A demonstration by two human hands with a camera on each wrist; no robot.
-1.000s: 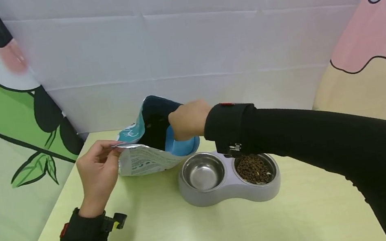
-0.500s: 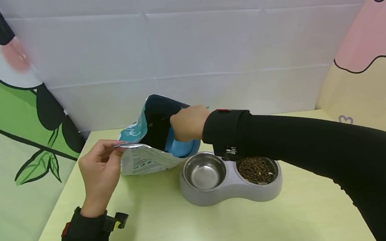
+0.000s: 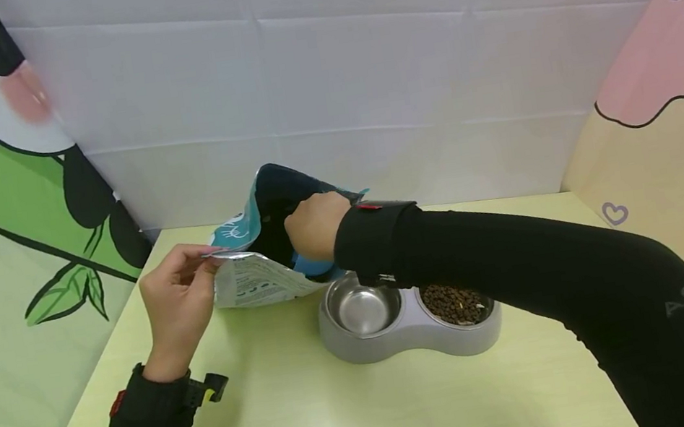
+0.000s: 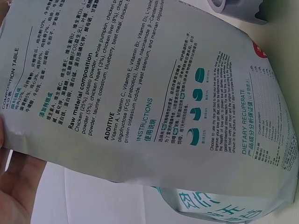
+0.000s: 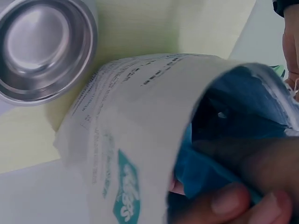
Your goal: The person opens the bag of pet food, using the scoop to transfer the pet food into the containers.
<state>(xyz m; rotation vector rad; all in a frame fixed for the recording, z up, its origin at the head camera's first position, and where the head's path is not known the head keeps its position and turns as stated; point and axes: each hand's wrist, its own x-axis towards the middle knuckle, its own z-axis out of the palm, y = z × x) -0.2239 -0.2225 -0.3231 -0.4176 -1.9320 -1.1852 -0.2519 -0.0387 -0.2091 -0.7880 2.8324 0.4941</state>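
My left hand (image 3: 176,306) pinches the rim of a white and teal pet food bag (image 3: 262,279) between thumb and fingers. The bag's mouth gapes toward me. At that mouth, my right hand (image 3: 317,226) grips a blue scoop (image 3: 312,266), part of which the hand and the bag hide. Curled fingers on the blue scoop (image 5: 205,170) show in the right wrist view. The left wrist view is filled by the printed back of the bag (image 4: 117,116), with my left hand (image 4: 21,186) at its edge.
A grey double bowl stand (image 3: 412,338) sits on the pale table (image 3: 345,424) in front of the bag. Its left steel bowl (image 3: 363,309) is bare inside; brown kibble (image 3: 453,303) fills the right one. A white wall sheet (image 3: 362,79) hangs behind.
My right hand has shifted slightly left and deeper into the bag's mouth, and less of the scoop shows. The left hand keeps its hold on the rim.
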